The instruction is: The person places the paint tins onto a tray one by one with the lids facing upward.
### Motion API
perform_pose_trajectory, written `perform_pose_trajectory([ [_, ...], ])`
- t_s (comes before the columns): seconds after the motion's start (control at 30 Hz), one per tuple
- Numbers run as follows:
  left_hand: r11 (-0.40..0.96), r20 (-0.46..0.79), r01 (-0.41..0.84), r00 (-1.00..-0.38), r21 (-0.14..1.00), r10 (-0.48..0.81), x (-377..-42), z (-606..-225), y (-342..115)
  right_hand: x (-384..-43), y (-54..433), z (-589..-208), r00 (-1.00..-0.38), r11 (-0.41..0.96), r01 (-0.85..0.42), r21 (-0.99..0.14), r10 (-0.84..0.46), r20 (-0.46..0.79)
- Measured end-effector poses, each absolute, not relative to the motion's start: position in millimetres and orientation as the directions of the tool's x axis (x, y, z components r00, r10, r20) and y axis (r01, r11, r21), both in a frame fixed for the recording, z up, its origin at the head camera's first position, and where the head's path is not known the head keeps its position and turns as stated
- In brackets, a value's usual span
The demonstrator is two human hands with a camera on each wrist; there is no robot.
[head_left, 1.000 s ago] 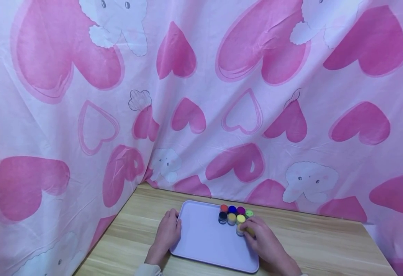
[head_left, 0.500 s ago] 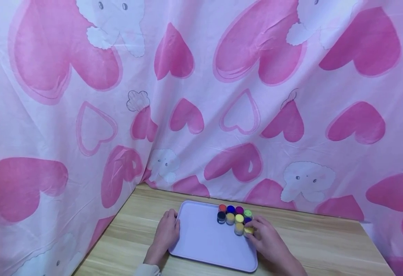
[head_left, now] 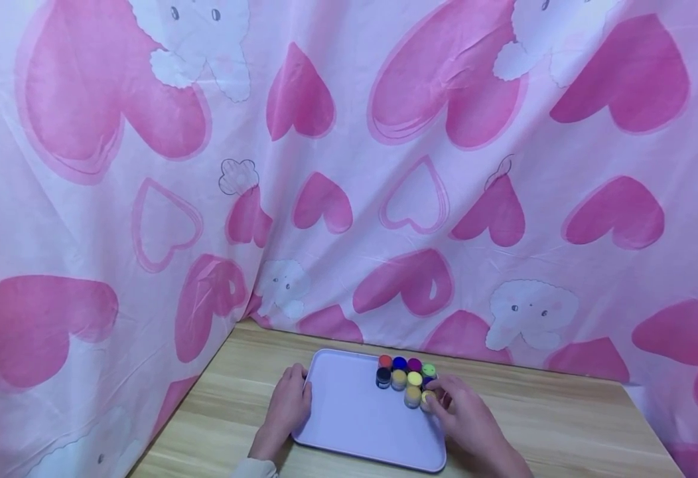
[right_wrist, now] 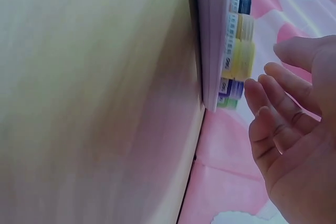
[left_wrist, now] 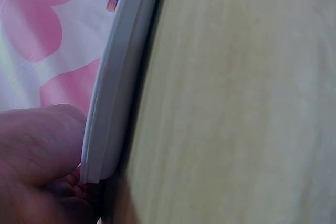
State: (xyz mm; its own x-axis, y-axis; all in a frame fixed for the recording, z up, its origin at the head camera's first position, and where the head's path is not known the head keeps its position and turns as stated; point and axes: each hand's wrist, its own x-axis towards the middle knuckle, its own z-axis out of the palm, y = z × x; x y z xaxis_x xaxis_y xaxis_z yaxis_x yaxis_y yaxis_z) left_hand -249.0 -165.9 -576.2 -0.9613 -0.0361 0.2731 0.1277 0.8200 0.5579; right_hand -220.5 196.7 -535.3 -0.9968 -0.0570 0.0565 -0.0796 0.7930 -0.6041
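A pale lilac tray (head_left: 355,425) lies on the wooden table, with small paint jars grouped at its far right. My left hand (head_left: 287,401) holds the tray's left rim, and in the left wrist view the thumb (left_wrist: 50,129) lies against the rim. Beside the front yellow jar (head_left: 427,400) is my right hand (head_left: 465,411). The right wrist view has its fingers (right_wrist: 286,100) loosely bent and apart from the jars, holding nothing. Left of that jar stands a tan jar (head_left: 412,397). A black jar (head_left: 383,378) begins the row behind.
Red (head_left: 385,362), blue (head_left: 399,364), purple (head_left: 414,366) and green (head_left: 429,370) tops form the back row. A pink heart-patterned curtain (head_left: 325,265) hangs behind and left of the table (head_left: 564,418).
My right hand moved right from the front tan jar to the yellow jar beside it, then let go. The dark blue jar behind came into view. The left hand stayed at the rim.
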Motion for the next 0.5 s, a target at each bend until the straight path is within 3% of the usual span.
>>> perform_pose_trajectory([
  [0.5, 0.812, 0.267, 0.143, -0.964, 0.565, -0.016, -251.2, -574.6, -173.6, -213.8, 223.4, -527.0, -1.0, 0.81, -0.023, -0.586, -0.008, 0.027],
])
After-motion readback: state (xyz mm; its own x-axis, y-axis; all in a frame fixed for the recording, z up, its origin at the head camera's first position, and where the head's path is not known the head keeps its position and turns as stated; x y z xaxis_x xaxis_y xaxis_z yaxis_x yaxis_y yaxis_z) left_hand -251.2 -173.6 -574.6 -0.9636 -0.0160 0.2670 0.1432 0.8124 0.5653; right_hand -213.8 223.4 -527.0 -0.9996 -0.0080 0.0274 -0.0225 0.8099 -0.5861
